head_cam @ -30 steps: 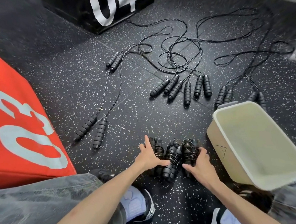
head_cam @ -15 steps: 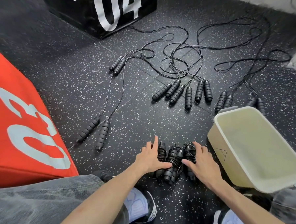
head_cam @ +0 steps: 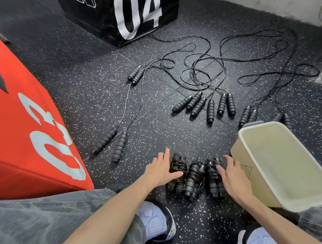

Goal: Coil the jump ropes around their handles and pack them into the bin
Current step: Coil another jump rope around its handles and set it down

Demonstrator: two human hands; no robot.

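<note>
Three coiled jump ropes [head_cam: 193, 176] lay side by side on the speckled rubber floor [head_cam: 91, 92] at lower centre of the frame, each cord wound round its paired handles. The left hand [head_cam: 161, 169] lay against the left bundle with fingers straight and spread, thumb across the coil. The right hand [head_cam: 232, 176] pressed the right bundle likewise, fingers extended and holding nothing closed. The two hands bracketed the set from either side, seemingly to gather all three for a single lift.

The cream bin [head_cam: 250, 134] stood just beside the right hand, at lower right, tipped with its mouth toward the person, presumably to shorten the transfer. It appeared to hold nothing, though its near corner ran out of frame.

Uncoiled ropes [head_cam: 204, 105] remained at centre and upper right, handles fanned toward the person and cords tangled behind, so most of the task seemingly lay ahead. One rope [head_cam: 118, 142] lay apart at centre left.

Legible writing: "03" in pale numerals on the red box [head_cam: 26, 129] at left; "04" in white on the black box [head_cam: 121, 15] at top. A faint triangle mark showed on the bin's wall.
</note>
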